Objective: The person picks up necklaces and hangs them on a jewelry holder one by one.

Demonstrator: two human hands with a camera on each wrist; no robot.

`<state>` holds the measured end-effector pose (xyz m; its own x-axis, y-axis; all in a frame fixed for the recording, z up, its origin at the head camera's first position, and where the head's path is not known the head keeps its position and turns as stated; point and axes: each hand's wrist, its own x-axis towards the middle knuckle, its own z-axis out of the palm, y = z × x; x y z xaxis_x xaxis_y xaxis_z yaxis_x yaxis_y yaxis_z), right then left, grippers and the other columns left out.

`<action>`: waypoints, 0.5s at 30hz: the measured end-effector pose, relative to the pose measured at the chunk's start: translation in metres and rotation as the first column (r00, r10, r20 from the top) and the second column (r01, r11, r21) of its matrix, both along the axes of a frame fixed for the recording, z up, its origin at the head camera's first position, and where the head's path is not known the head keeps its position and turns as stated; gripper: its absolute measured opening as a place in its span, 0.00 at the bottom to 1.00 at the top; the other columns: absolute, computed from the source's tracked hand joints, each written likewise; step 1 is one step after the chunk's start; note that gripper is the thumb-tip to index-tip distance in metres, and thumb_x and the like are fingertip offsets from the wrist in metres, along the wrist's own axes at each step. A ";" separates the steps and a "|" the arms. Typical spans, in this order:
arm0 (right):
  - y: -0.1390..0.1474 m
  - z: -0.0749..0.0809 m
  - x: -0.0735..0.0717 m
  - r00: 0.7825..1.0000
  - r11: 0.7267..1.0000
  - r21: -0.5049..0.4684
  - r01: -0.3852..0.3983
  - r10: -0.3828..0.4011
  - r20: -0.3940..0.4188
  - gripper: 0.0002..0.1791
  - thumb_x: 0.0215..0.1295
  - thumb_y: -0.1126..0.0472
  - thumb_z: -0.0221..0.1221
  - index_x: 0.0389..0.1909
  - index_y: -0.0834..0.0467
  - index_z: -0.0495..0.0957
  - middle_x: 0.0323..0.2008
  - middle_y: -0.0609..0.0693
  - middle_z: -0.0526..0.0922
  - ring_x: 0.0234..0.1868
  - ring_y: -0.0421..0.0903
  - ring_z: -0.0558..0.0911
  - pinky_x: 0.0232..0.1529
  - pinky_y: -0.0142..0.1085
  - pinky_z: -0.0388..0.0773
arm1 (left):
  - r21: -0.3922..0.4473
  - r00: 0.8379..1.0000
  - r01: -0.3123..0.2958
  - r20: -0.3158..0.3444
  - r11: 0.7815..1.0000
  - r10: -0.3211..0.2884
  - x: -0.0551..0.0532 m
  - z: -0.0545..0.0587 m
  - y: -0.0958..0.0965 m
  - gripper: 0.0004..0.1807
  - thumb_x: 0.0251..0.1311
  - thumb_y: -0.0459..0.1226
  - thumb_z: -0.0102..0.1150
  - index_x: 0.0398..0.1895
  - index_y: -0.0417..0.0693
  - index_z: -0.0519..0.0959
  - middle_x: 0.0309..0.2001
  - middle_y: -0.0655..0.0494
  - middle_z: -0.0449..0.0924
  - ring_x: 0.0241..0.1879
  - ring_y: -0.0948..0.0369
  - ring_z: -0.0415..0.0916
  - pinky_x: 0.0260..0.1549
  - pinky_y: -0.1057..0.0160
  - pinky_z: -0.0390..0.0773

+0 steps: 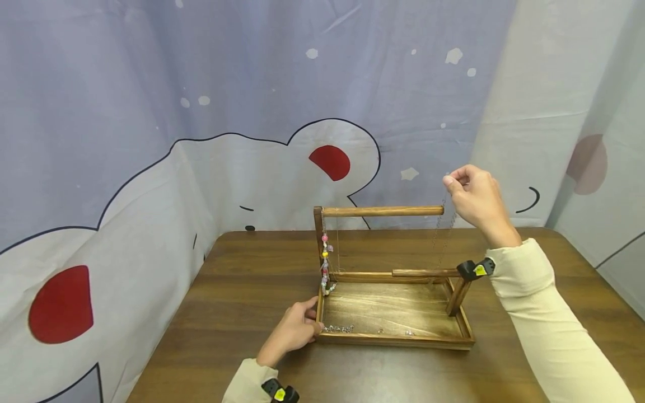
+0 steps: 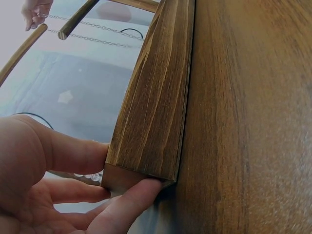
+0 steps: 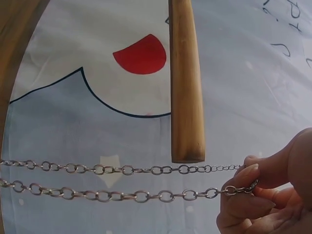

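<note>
My right hand (image 1: 477, 197) pinches the ends of a silver chain necklace (image 3: 141, 196) between thumb and fingers. The chain hangs down in two strands, just past the free end of the upper rod (image 1: 383, 211) of a wooden jewelry stand. In the right wrist view the strands pass close to the rod's end (image 3: 188, 126). At the stand's front left corner, my left hand (image 1: 293, 326) grips the tray base (image 1: 393, 339), with thumb and fingers about its edge. A beaded necklace (image 1: 325, 254) in pink, yellow and white hangs at the rod's left end.
A shorter, lower rod (image 1: 418, 273) stands at the tray's right side, beneath my right wrist. Inside the tray lie a small silver chain (image 1: 339, 329) and tiny metal pieces (image 1: 410, 333). A thin chain (image 1: 338, 246) hangs beside the beads. Behind the table (image 1: 242, 291) hangs a printed curtain.
</note>
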<state>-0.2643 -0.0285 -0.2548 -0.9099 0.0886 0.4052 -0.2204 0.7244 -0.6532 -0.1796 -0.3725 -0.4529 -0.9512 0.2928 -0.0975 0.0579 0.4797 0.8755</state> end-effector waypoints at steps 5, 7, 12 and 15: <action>-0.005 0.000 -0.004 1.000 1.000 0.018 0.007 -0.006 -0.026 0.17 0.66 0.52 0.50 0.39 0.64 0.73 0.33 0.59 0.77 0.30 0.48 0.72 0.31 0.38 0.67 | -0.010 1.000 -0.002 -0.014 1.000 0.002 0.000 0.000 0.000 0.37 0.48 0.27 0.56 0.65 0.29 0.57 0.34 0.46 0.76 0.25 0.62 0.75 0.20 0.65 0.78; -0.007 0.001 -0.005 0.999 1.000 0.028 0.005 -0.004 -0.034 0.17 0.66 0.53 0.50 0.38 0.64 0.73 0.32 0.59 0.77 0.29 0.49 0.72 0.31 0.38 0.67 | -0.010 1.000 -0.004 -0.015 1.000 0.004 0.000 0.000 0.000 0.37 0.48 0.27 0.56 0.65 0.29 0.57 0.34 0.46 0.76 0.25 0.61 0.75 0.20 0.65 0.79; -0.014 0.003 -0.006 0.999 0.999 0.045 -0.011 0.013 -0.030 0.15 0.67 0.54 0.50 0.38 0.64 0.73 0.30 0.58 0.77 0.27 0.49 0.72 0.29 0.39 0.67 | -0.005 1.000 -0.007 -0.009 1.000 0.007 0.000 0.001 0.000 0.37 0.48 0.27 0.56 0.65 0.30 0.57 0.35 0.44 0.76 0.26 0.61 0.75 0.21 0.64 0.79; -0.019 0.004 -0.005 0.999 0.999 0.037 -0.024 0.025 -0.026 0.15 0.66 0.54 0.51 0.38 0.64 0.73 0.30 0.58 0.77 0.26 0.48 0.72 0.29 0.38 0.67 | -0.003 1.000 -0.007 -0.005 1.000 0.007 0.001 0.001 0.000 0.37 0.49 0.27 0.56 0.65 0.30 0.57 0.36 0.43 0.75 0.26 0.61 0.75 0.21 0.64 0.79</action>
<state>-0.2697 -0.0472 -0.2504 -0.9006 0.0507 0.4317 -0.2553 0.7421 -0.6197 -0.1790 -0.3722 -0.4518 -0.9536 0.2860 -0.0940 0.0588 0.4830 0.8736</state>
